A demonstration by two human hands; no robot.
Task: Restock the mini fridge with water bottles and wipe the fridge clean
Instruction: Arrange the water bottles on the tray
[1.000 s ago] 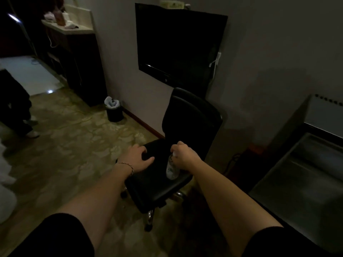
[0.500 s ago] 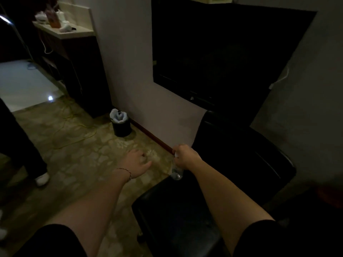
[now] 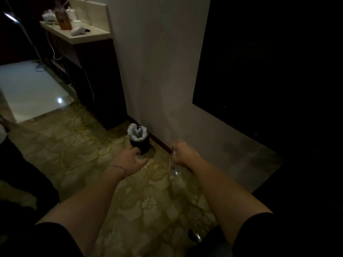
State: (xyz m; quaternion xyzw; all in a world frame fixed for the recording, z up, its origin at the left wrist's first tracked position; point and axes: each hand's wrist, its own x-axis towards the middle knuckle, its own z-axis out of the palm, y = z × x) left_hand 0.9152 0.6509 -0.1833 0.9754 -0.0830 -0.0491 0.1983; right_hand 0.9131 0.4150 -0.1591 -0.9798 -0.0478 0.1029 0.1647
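Observation:
My right hand [image 3: 183,154] grips the top of a clear plastic water bottle [image 3: 173,168], which hangs below my fist over the patterned floor. My left hand [image 3: 130,160] is stretched out beside it, fingers loosely apart and holding nothing, a thin bracelet on the wrist. No fridge shows in this view.
A small black bin [image 3: 139,140] with a white liner stands against the wall ahead. A dark cabinet [image 3: 96,75] with a pale counter holds bottles at back left. A yellow cable [image 3: 83,138] loops across the floor. A black wall panel [image 3: 269,71] fills the right. Someone's dark trouser leg [image 3: 22,164] is at left.
I have turned left, away from the black chair; it has left the view. My right hand has lifted the bottle off the seat and carries it. My left hand came off the seat.

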